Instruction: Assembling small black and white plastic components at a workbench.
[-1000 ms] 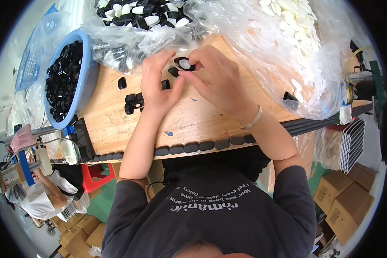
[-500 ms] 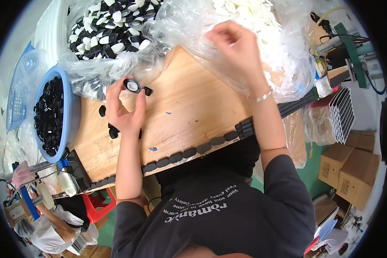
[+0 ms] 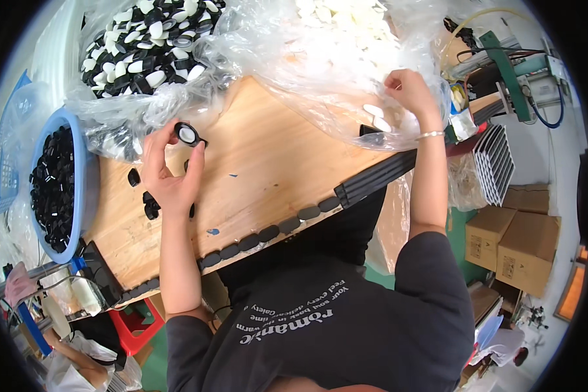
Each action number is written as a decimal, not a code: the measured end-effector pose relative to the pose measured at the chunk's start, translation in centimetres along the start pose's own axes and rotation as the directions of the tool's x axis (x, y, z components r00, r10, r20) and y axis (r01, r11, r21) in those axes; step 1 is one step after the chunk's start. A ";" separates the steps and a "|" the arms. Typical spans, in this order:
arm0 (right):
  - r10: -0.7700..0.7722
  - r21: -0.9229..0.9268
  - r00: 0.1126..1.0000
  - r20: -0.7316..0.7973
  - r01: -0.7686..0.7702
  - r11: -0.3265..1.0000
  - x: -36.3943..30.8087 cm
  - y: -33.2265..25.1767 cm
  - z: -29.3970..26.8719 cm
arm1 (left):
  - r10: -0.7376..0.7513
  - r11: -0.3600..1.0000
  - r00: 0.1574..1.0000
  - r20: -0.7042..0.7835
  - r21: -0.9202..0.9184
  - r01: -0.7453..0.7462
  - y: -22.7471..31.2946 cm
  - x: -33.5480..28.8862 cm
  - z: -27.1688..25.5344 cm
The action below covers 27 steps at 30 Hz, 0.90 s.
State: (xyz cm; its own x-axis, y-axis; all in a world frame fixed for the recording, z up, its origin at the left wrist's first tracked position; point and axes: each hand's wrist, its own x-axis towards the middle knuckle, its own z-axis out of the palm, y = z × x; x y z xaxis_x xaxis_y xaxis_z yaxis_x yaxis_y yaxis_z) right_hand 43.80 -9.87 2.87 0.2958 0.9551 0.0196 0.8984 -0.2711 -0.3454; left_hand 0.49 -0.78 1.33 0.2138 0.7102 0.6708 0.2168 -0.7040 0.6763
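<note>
Thumb and fingers of my left hand [image 3: 170,173] pinch a small black oval cap [image 3: 187,134] with a white centre, tilted up above the left part of the wooden table [image 3: 274,150]. On the wood around that hand lie a few loose black pieces [image 3: 151,206]. My right hand [image 3: 410,93] is over the edge of the clear plastic sheet at the far right, its fingers curled together. Whatever they hold, if anything, is too small to make out. Just beside its fingertips are two white oval pieces [image 3: 380,123] and a black piece [image 3: 370,130].
A bag of mixed black-and-white caps [image 3: 153,49] stands at the far left, a heap of white pieces [image 3: 349,29] far right. A blue basin [image 3: 88,176] holds black pieces. Black oval pads [image 3: 268,236] line the near edge, beside dark bars [image 3: 379,176]. Cartons [image 3: 526,251] stand right.
My right hand has moved rightward and nearer, away from the plastic by the white heap. The left hand still grips the cap. The whole view has shifted slightly.
</note>
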 end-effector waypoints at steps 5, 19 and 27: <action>0.004 -0.019 0.982 -0.187 -0.007 1.000 -2.0 -0.2 2.8 | 0.093 0.994 0.990 0.104 0.049 -0.099 1.1 0.3 1.0; -0.123 -0.158 0.980 -0.156 0.099 0.982 -1.1 -1.2 3.0 | 0.099 0.994 0.985 0.138 0.023 -0.103 0.9 0.0 1.3; 0.075 0.204 0.957 -0.280 -0.017 0.979 -2.3 -6.7 0.3 | 0.137 0.990 0.988 0.077 0.021 -0.139 0.9 0.2 1.1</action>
State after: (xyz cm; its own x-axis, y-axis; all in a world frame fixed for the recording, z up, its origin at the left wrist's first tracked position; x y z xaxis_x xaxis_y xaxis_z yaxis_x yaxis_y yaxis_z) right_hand 36.99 -10.16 4.90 0.4410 0.8604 0.2555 0.8081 -0.2568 -0.5301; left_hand 1.76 -1.25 1.71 0.3145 0.6048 0.7317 0.2047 -0.7958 0.5699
